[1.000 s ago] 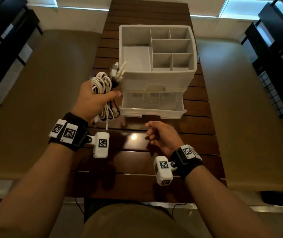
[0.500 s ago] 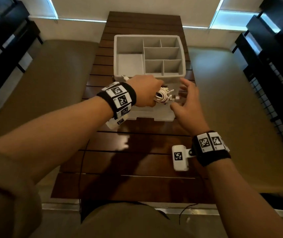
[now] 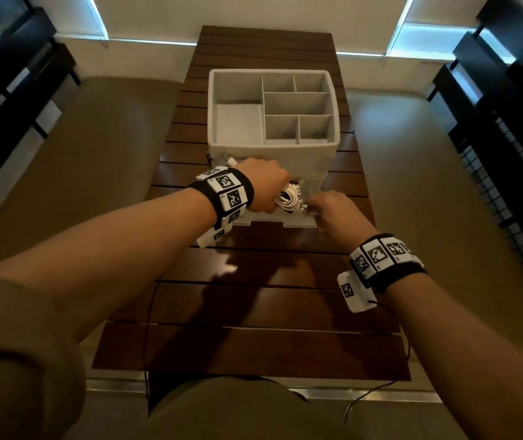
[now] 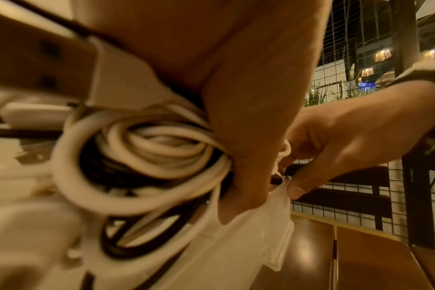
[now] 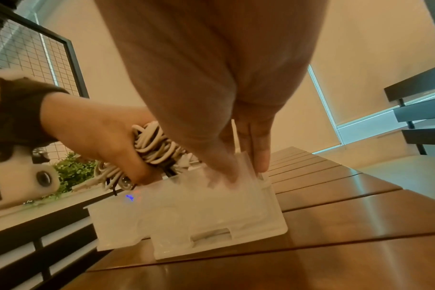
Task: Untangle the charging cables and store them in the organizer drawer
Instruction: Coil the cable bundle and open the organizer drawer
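**Cable bundle going into the open drawer, right hand guiding at the edge**

Left hand (image 3: 264, 188) holds the cables (image 3: 288, 200) as one coiled bundle, fingers wrapped round it. White loops with at least one black lead in the mix, seen clearest in the left wrist view (image 4: 142, 157). Holding them bunched keeps loose ends from snagging on the way in. A plug end (image 3: 229, 159) sticks out behind the wrist, beside the organizer's left wall.

Bundle sits just over the drawer (image 5: 186, 212), which is pulled out from the bottom of the organizer (image 3: 272, 144). It looks to be at or just above the drawer's rim; whether any of it rests on the drawer floor can't be told.

Right hand (image 3: 336, 214) is at the drawer's right end. Fingers (image 5: 259, 149) run straight down along the drawer's wall, with a thin white lead running up between them. Whether they pinch that lead can't be told. Judged purpose: steady the drawer and tuck a stray end.

Edges and room:
- Drawer is shallow and narrow; the bundle looks bulky for it, so it may need flattening before the drawer shuts.
- Organizer body sits right behind the bundle, so entry is from above or the front only.
- Bench (image 3: 269, 296) in front of the drawer gives room to pull both hands back.
- Stray plug could catch on the organizer's front.

Cables look coiled together, not clearly separated.
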A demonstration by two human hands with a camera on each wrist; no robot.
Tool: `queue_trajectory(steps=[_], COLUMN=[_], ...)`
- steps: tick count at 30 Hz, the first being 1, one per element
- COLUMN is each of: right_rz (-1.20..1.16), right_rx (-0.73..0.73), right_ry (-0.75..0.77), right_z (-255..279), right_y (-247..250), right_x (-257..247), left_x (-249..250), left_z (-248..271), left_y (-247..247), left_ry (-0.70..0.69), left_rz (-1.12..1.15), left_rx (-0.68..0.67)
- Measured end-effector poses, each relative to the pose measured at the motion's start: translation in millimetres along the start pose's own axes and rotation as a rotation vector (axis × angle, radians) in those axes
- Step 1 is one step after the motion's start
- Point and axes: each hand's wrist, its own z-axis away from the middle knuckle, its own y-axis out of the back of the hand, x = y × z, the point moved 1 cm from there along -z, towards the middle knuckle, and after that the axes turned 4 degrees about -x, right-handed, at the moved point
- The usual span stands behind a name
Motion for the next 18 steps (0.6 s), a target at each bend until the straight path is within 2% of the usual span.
queue_trajectory(steps=[7,12,18], right_rz=[-0.206,-0.221,-0.231], right_rx=[0.018,-0.015,0.015], right_ry=[0.016,-0.019,0.062], right_z=[20.3,18.3,19.7], right_y=[13.0,14.5,12.0], right_x=[15.5,15.8,13.7], left_x=[-8.8,7.1,15.6], left_z=[-2.9,-11.5,-22.7], left_y=[1.4,-4.4,-26.4], left_ry=[0.013,0.001,-0.003], left_rz=[0.03,0.089,0.147], left_rx=[-0.009,0.044,0.025])
